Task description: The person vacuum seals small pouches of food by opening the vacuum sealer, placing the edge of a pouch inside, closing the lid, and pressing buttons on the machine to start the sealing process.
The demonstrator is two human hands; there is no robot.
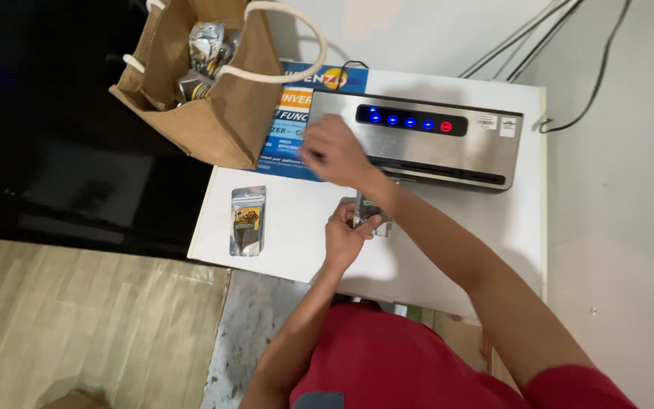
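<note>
Pouch [369,213] sits clamped in left hand [346,235] fingers; right hand [334,151] fingers curled on sealer [448,144].

This looks like a small home packing corner. A steel sealing machine [418,140] with lit blue buttons sits on a little white desk [281,227] against a plain wall, cables [562,45] trailing at upper right. A brown jute bag [206,91] of foil pouches stands at upper left, above wood-look flooring [77,326].

White table [486,250] against pale wall [622,189], wood-look floor [77,326], dark cabinet [47,113].
</note>
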